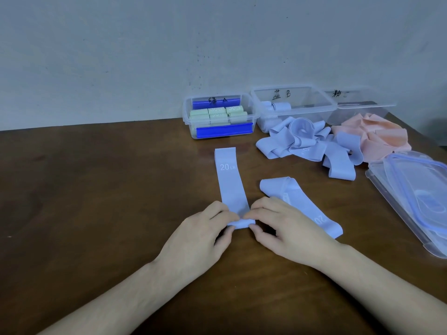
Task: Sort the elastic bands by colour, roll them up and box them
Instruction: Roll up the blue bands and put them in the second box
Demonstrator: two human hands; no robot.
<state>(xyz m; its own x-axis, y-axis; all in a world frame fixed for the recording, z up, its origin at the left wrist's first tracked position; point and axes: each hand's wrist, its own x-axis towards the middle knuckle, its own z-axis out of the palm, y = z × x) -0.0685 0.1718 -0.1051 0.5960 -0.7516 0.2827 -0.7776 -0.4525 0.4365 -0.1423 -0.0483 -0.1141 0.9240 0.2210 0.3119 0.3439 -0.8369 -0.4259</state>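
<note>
Blue loose band [300, 204] just beside right hand [285, 226]

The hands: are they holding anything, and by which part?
Yes. Both the left hand and right hand pinch the near, rolled-up end of the flat blue band; the rest lies on the table.

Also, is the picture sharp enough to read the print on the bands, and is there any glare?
Head view: the "20 LB" on the flat blue band under both hands reads clearly; the print on the green rolls is faint; soft even light, only mild sheen on the clear lids; wide-angle bending at the table edge.
</note>
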